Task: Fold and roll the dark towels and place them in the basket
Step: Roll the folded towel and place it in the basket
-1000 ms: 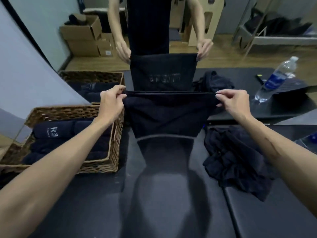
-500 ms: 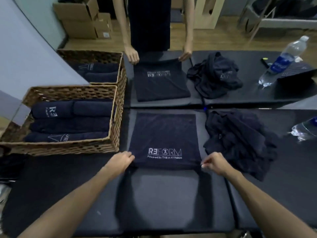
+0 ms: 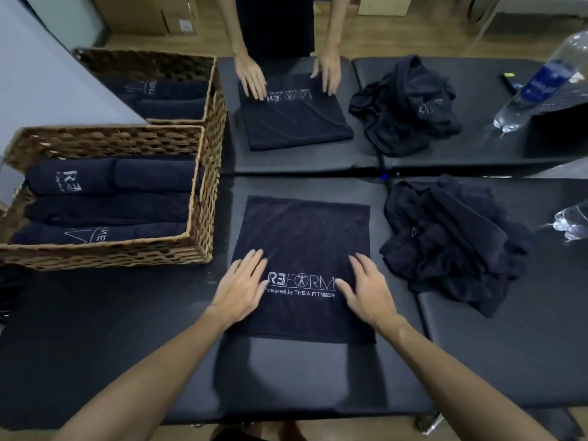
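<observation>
Two hands lie flat on one dark towel [image 3: 305, 246] spread at the centre of the black table [image 3: 127, 345]: the left hand [image 3: 243, 284] at 9 o'clock of the white REFORM logo [image 3: 300, 281], the right hand [image 3: 366, 288] at 3 o'clock, fingers straight and pressing, gripping nothing. Two wicker baskets stand at 10 o'clock: the near basket [image 3: 200, 198] holds rolled towels [image 3: 108, 198] in three rows, the far basket [image 3: 213, 87] holds at least two more. Two loose heaps of dark towels wait, one heap [image 3: 451, 240] at 3 o'clock, the other pile [image 3: 407, 106] at 1 o'clock. Two water bottles show at the right edge, one bottle [image 3: 541, 84] far, a second bottle [image 3: 572, 218] nearer. At 12 o'clock a second person's two hands [image 3: 327, 71] flatten another folded towel [image 3: 296, 119]. Half a second ago the near hands pinched the towel's lower corners; now both have let go and slid up beside the logo.
</observation>
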